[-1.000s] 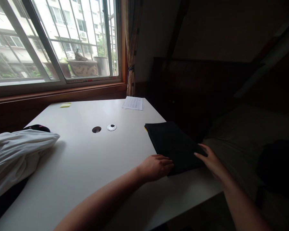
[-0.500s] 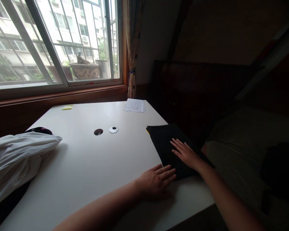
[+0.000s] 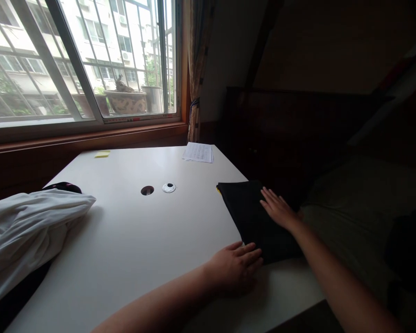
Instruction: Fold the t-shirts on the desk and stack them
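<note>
A folded black cloth item [image 3: 253, 217], perhaps a garment, lies flat near the right edge of the white table, with a bit of yellow at its far left corner. My left hand [image 3: 235, 267] rests at its near left corner, fingers stretched out and the fingertips on the cloth. Farther back, my right hand [image 3: 279, 209] lies on the cloth's right side with its fingers extended. Neither hand grips anything. The underside of the cloth is hidden.
On the left of the white table [image 3: 131, 245] lies a heap of white and dark clothes [image 3: 38, 222]. Two round holes [image 3: 147, 190] sit mid-table, one with a silver cover [image 3: 168, 188]. Printed papers [image 3: 198, 152] and a yellow note pad [image 3: 102, 153] lie at the far edge.
My right hand has slid outward over the cloth toward its far right edge. My left hand stays at the near left corner. The whole view has shifted slightly.
</note>
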Action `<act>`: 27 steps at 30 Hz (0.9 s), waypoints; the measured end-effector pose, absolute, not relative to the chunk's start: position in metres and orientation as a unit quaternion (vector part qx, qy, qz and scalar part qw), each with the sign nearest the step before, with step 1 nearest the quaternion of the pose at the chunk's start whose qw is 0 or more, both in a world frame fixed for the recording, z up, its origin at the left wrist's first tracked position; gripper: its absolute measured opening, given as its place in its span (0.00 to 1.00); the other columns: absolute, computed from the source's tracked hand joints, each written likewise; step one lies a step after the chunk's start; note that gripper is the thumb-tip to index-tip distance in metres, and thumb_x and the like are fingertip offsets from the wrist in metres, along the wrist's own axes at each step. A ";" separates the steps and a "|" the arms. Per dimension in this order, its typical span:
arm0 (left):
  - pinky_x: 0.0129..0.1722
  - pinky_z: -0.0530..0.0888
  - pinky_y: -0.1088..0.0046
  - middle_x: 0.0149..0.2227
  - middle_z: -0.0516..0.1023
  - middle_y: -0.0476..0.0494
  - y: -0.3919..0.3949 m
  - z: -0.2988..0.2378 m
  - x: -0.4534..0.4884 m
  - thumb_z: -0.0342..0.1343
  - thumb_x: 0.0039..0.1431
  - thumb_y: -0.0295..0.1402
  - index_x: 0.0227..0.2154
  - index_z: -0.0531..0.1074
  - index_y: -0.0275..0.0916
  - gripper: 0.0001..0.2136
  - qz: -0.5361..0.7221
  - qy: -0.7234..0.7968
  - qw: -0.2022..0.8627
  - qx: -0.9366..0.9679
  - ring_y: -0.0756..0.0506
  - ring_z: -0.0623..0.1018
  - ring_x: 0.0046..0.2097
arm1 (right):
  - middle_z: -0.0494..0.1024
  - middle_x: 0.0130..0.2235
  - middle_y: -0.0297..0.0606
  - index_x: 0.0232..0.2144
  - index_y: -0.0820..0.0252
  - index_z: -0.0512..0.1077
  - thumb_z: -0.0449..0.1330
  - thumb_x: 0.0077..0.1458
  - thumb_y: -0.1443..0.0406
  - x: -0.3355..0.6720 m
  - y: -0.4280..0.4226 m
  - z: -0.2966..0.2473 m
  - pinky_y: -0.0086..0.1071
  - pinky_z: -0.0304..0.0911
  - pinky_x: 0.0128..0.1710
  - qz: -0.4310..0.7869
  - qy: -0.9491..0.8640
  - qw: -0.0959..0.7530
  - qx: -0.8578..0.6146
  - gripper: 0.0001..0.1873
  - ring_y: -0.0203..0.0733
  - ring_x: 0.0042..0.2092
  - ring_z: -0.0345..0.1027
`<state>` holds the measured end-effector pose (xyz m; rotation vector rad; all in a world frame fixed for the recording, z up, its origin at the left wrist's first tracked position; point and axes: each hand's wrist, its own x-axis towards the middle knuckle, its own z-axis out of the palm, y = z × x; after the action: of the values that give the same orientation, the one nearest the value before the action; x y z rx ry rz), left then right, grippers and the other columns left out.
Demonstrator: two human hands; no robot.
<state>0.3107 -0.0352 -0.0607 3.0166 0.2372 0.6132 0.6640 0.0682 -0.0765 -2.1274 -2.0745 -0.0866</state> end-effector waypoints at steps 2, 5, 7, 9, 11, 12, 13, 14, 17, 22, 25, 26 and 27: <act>0.67 0.64 0.59 0.65 0.70 0.36 -0.036 -0.062 0.314 0.43 0.73 0.36 0.58 0.71 0.32 0.20 0.214 0.066 0.004 0.974 0.40 0.69 0.66 | 0.45 0.75 0.38 0.73 0.58 0.49 0.36 0.68 0.46 0.631 0.088 -0.073 0.54 0.40 0.72 0.002 -0.726 0.062 -0.685 0.38 0.49 0.74 0.38; 0.64 0.68 0.64 0.61 0.75 0.37 -0.037 -0.062 0.316 0.45 0.71 0.32 0.50 0.77 0.33 0.16 0.235 0.049 -0.007 0.971 0.41 0.74 0.62 | 0.45 0.75 0.37 0.73 0.56 0.49 0.36 0.68 0.44 0.586 0.117 -0.070 0.54 0.37 0.72 0.038 -0.746 0.044 -0.664 0.40 0.49 0.75 0.36; 0.60 0.72 0.67 0.59 0.77 0.37 -0.037 -0.060 0.316 0.47 0.69 0.31 0.49 0.77 0.33 0.15 0.239 0.046 -0.002 0.970 0.42 0.76 0.60 | 0.45 0.75 0.36 0.73 0.54 0.48 0.35 0.68 0.43 0.566 0.131 -0.068 0.54 0.37 0.72 0.047 -0.753 0.040 -0.655 0.40 0.48 0.75 0.36; 0.54 0.75 0.70 0.57 0.78 0.37 -0.036 -0.059 0.315 0.48 0.68 0.31 0.48 0.77 0.34 0.14 0.239 0.051 0.005 0.970 0.43 0.78 0.58 | 0.45 0.75 0.35 0.74 0.52 0.47 0.35 0.68 0.43 0.554 0.141 -0.067 0.53 0.38 0.72 0.049 -0.759 0.040 -0.648 0.40 0.48 0.74 0.37; 0.50 0.77 0.71 0.55 0.79 0.37 -0.035 -0.059 0.314 0.48 0.69 0.31 0.46 0.78 0.35 0.13 0.240 0.060 0.012 0.969 0.43 0.79 0.55 | 0.45 0.75 0.35 0.74 0.52 0.46 0.35 0.68 0.43 0.548 0.145 -0.067 0.51 0.39 0.72 0.048 -0.763 0.042 -0.644 0.40 0.47 0.74 0.37; 0.48 0.78 0.72 0.55 0.80 0.37 -0.035 -0.059 0.314 0.48 0.69 0.30 0.45 0.78 0.36 0.13 0.242 0.062 0.015 0.968 0.44 0.80 0.55 | 0.45 0.75 0.35 0.74 0.52 0.46 0.34 0.68 0.43 0.547 0.145 -0.067 0.50 0.40 0.72 0.049 -0.765 0.044 -0.641 0.40 0.47 0.74 0.37; 0.48 0.78 0.72 0.55 0.80 0.37 -0.035 -0.058 0.313 0.48 0.69 0.31 0.45 0.78 0.36 0.13 0.245 0.063 0.016 0.967 0.44 0.80 0.54 | 0.45 0.75 0.35 0.74 0.52 0.46 0.34 0.68 0.43 0.547 0.144 -0.067 0.50 0.40 0.72 0.050 -0.767 0.046 -0.638 0.40 0.47 0.74 0.37; 0.48 0.77 0.71 0.55 0.80 0.37 -0.035 -0.058 0.313 0.48 0.69 0.31 0.46 0.78 0.36 0.13 0.248 0.062 0.016 0.967 0.44 0.80 0.55 | 0.45 0.75 0.35 0.74 0.52 0.46 0.34 0.68 0.43 0.548 0.142 -0.067 0.50 0.40 0.72 0.051 -0.769 0.048 -0.636 0.40 0.47 0.74 0.37; 0.49 0.77 0.70 0.56 0.79 0.37 -0.035 -0.058 0.313 0.48 0.70 0.32 0.48 0.77 0.35 0.14 0.251 0.059 0.017 0.966 0.43 0.78 0.57 | 0.45 0.75 0.34 0.74 0.51 0.46 0.35 0.68 0.43 0.552 0.132 -0.067 0.49 0.39 0.72 0.056 -0.775 0.052 -0.627 0.39 0.47 0.74 0.37; 0.48 0.78 0.69 0.56 0.79 0.36 -0.036 -0.054 0.312 0.49 0.69 0.30 0.47 0.78 0.37 0.14 0.237 0.063 0.026 0.969 0.41 0.78 0.57 | 0.45 0.75 0.34 0.74 0.49 0.47 0.37 0.68 0.44 0.573 0.102 -0.067 0.48 0.37 0.73 0.063 -0.782 0.064 -0.617 0.38 0.46 0.74 0.37; 0.49 0.78 0.69 0.56 0.79 0.36 -0.037 -0.052 0.311 0.50 0.68 0.31 0.47 0.79 0.36 0.13 0.227 0.063 0.032 0.971 0.41 0.78 0.57 | 0.45 0.75 0.34 0.73 0.49 0.47 0.38 0.69 0.45 0.595 0.074 -0.070 0.49 0.36 0.73 0.055 -0.779 0.075 -0.621 0.37 0.45 0.74 0.36; 0.49 0.78 0.69 0.57 0.79 0.36 -0.037 -0.051 0.311 0.50 0.68 0.31 0.47 0.78 0.36 0.13 0.225 0.063 0.032 0.972 0.41 0.78 0.58 | 0.46 0.74 0.34 0.73 0.48 0.48 0.38 0.69 0.45 0.603 0.064 -0.070 0.50 0.37 0.73 0.050 -0.776 0.078 -0.624 0.36 0.45 0.74 0.37; 0.49 0.78 0.68 0.58 0.78 0.37 -0.037 -0.051 0.311 0.50 0.68 0.31 0.48 0.78 0.35 0.13 0.223 0.062 0.032 0.972 0.41 0.77 0.59 | 0.46 0.74 0.34 0.73 0.48 0.48 0.39 0.69 0.46 0.611 0.053 -0.071 0.50 0.37 0.72 0.044 -0.773 0.080 -0.627 0.36 0.46 0.74 0.38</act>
<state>0.3105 -0.0369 -0.0507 2.9942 0.1908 0.6881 0.6107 0.0529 -0.0713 -1.8755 -2.3131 0.1318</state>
